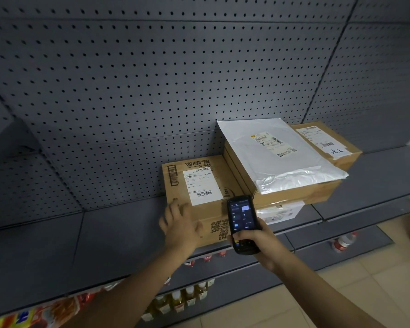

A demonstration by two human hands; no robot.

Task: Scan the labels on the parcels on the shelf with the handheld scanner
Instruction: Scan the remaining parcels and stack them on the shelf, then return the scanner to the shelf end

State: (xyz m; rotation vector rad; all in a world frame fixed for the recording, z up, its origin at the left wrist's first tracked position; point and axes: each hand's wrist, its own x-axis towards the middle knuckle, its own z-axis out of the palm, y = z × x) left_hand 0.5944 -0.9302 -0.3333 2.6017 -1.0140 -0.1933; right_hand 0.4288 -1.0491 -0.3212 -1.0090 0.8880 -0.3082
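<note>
Head view of a grey metal shelf (118,235) backed by perforated panels (152,91). The right hand (253,242) grips the handheld scanner (243,224), fingers wrapped round its lower body and thumb on the keypad; the lit screen faces the viewer and the device's far end points at the parcels. The left hand (180,223), just left of the scanner, lies with fingers spread and straight on the near top face of a flat cardboard box (199,202); motion blur leaves it uncertain whether the palm presses down. Just beyond the left fingertips sits this box's white shipping label (202,187), barcodes visible. Beyond and to the right of the scanner, a second cardboard box (294,192) rests on a white parcel (279,213) and carries a silver-white mailer bag (282,155) with its own label (272,143). Farther right, behind the bag, stands a third labelled box (329,145). Below both forearms, lower shelves hold bottled drinks (185,299) and bright snack packets (33,313).
</note>
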